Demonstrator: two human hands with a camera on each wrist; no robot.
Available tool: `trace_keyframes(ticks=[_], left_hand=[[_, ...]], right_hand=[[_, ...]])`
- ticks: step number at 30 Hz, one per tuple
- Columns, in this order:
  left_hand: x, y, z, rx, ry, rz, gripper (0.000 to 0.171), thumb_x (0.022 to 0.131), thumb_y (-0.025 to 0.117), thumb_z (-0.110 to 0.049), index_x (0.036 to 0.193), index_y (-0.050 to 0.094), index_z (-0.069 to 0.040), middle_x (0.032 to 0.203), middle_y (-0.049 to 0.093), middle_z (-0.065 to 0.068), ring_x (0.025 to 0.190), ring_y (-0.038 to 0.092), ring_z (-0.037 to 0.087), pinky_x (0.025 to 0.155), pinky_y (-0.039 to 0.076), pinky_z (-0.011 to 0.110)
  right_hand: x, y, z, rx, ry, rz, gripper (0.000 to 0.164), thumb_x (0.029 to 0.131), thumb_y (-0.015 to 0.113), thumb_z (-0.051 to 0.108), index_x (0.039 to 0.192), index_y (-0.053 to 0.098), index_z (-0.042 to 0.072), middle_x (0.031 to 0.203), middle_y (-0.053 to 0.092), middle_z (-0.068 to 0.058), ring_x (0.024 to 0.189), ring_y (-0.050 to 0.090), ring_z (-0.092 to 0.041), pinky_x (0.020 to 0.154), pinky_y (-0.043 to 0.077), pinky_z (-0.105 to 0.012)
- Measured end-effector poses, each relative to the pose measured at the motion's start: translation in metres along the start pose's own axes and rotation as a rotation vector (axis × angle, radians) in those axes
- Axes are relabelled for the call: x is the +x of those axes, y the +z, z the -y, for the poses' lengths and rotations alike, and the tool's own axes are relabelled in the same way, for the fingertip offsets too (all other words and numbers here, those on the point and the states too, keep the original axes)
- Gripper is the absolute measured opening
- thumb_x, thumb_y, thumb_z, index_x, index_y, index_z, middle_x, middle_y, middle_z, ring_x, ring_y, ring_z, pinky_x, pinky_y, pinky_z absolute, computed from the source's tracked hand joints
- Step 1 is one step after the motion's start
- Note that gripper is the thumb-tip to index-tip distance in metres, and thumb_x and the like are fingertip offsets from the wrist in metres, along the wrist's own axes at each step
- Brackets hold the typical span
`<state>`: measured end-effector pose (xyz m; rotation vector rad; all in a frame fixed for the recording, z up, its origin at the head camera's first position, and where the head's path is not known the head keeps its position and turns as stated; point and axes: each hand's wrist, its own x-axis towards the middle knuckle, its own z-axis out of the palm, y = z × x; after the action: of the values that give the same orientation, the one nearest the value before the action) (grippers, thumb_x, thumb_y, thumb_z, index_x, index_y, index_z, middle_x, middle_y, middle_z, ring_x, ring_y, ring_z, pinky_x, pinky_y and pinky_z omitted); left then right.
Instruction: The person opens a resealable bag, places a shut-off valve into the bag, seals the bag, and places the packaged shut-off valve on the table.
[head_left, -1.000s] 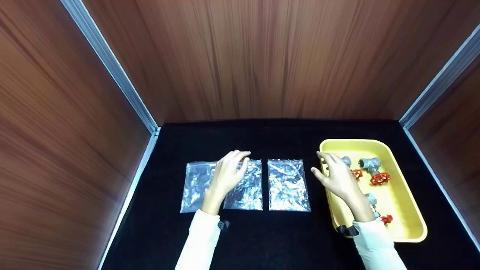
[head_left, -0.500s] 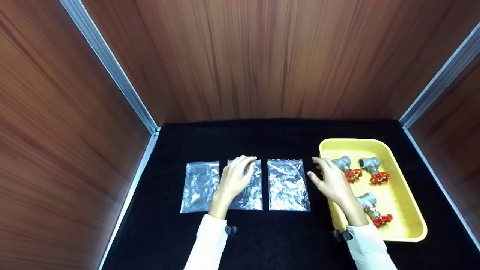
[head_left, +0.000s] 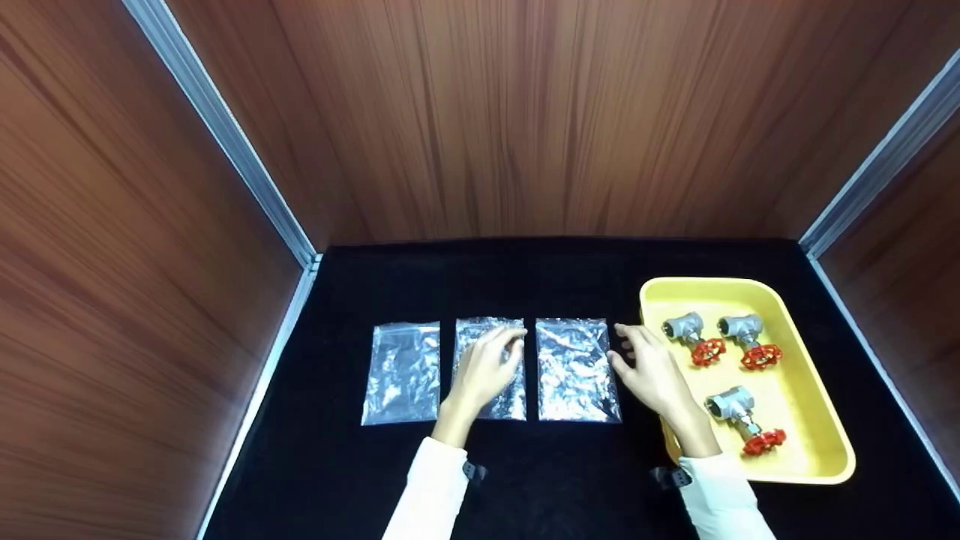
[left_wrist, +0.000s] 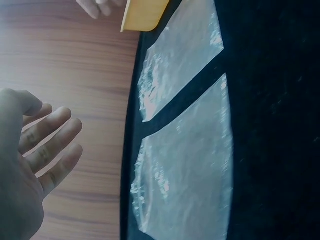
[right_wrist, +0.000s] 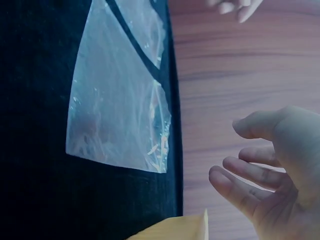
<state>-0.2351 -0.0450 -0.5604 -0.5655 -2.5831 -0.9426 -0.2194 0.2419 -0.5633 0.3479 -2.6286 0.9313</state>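
My left hand (head_left: 486, 369) hovers over the middle clear zip bag (head_left: 504, 405), fingers relaxed and holding nothing; in the left wrist view its fingers (left_wrist: 55, 140) are loosely bent and apart. The right hand (head_left: 651, 369) hangs between the right clear bag (head_left: 574, 375) and the yellow tray (head_left: 814, 405), its thumb and fingers spread with nothing between them. A third clear bag (head_left: 401, 375) lies flat at the left of the row. Inside the tray are a metal valve with red handwheel (head_left: 686, 328), a second such valve (head_left: 742, 330) and a third valve (head_left: 733, 405).
A black cloth (head_left: 555, 487) covers the table under the bags and tray. Wood-grain panels (head_left: 480, 120) rise at the back and both sides, with metal corner posts (head_left: 232, 135) where they meet.
Both hands have drifted toward each other and slightly nearer the body. The right hand has moved left off the valves, which now show fully. Bags and tray stay put.
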Motion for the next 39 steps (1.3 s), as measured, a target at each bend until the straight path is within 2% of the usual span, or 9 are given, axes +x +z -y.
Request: trace_keyframes(ticks=[13, 17, 21, 28, 35, 39], left_hand=[[-0.007, 0.021, 0.002, -0.048, -0.045, 0.022, 0.024, 0.098, 0.056, -0.026, 0.117, 0.07, -0.023, 0.111, 0.071, -0.008, 0.087, 0.067, 0.006, 0.078, 0.055, 0.027], [-0.009, 0.027, 0.005, -0.086, -0.057, 0.025, 0.023, 0.097, 0.057, -0.025, 0.115, 0.07, -0.022, 0.106, 0.072, -0.008, 0.086, 0.067, 0.005, 0.078, 0.055, 0.025], [-0.013, 0.033, 0.007, -0.142, -0.083, 0.036, 0.023, 0.095, 0.058, -0.021, 0.114, 0.07, -0.016, 0.098, 0.071, -0.007, 0.084, 0.065, 0.006, 0.075, 0.054, 0.021], [-0.019, 0.045, 0.008, -0.207, -0.12, 0.048, 0.026, 0.09, 0.062, -0.011, 0.114, 0.069, -0.009, 0.098, 0.071, 0.0, 0.085, 0.066, 0.009, 0.078, 0.054, 0.021], [-0.02, 0.054, 0.004, -0.25, -0.213, 0.098, 0.036, 0.088, 0.062, -0.009, 0.124, 0.063, -0.005, 0.095, 0.069, 0.0, 0.082, 0.065, 0.008, 0.076, 0.053, 0.021], [-0.02, 0.057, 0.001, -0.254, -0.236, 0.128, 0.038, 0.089, 0.062, -0.01, 0.126, 0.06, -0.003, 0.097, 0.069, 0.004, 0.083, 0.066, 0.013, 0.075, 0.053, 0.022]], right_hand=[[-0.006, 0.013, -0.001, -0.012, 0.058, 0.024, 0.044, 0.085, 0.072, 0.008, 0.125, 0.06, -0.002, 0.119, 0.063, -0.018, 0.097, 0.066, -0.031, 0.08, 0.059, -0.041], [-0.007, 0.015, -0.002, -0.02, 0.084, 0.014, 0.042, 0.085, 0.072, 0.01, 0.124, 0.061, -0.002, 0.119, 0.063, -0.018, 0.098, 0.067, -0.032, 0.082, 0.058, -0.043], [-0.006, 0.019, -0.001, -0.027, 0.086, -0.007, 0.041, 0.085, 0.071, 0.009, 0.123, 0.061, -0.003, 0.119, 0.063, -0.02, 0.097, 0.067, -0.034, 0.083, 0.057, -0.045], [-0.008, 0.027, -0.002, -0.008, 0.126, -0.016, 0.041, 0.084, 0.071, 0.007, 0.122, 0.06, -0.005, 0.117, 0.063, -0.021, 0.097, 0.066, -0.034, 0.083, 0.057, -0.044], [-0.012, 0.037, -0.003, -0.034, 0.171, -0.019, 0.04, 0.084, 0.07, 0.005, 0.121, 0.061, -0.006, 0.115, 0.064, -0.023, 0.097, 0.066, -0.036, 0.084, 0.055, -0.047], [-0.014, 0.043, -0.004, -0.052, 0.195, -0.024, 0.04, 0.084, 0.07, 0.006, 0.12, 0.061, -0.007, 0.111, 0.064, -0.024, 0.095, 0.065, -0.037, 0.083, 0.054, -0.048]])
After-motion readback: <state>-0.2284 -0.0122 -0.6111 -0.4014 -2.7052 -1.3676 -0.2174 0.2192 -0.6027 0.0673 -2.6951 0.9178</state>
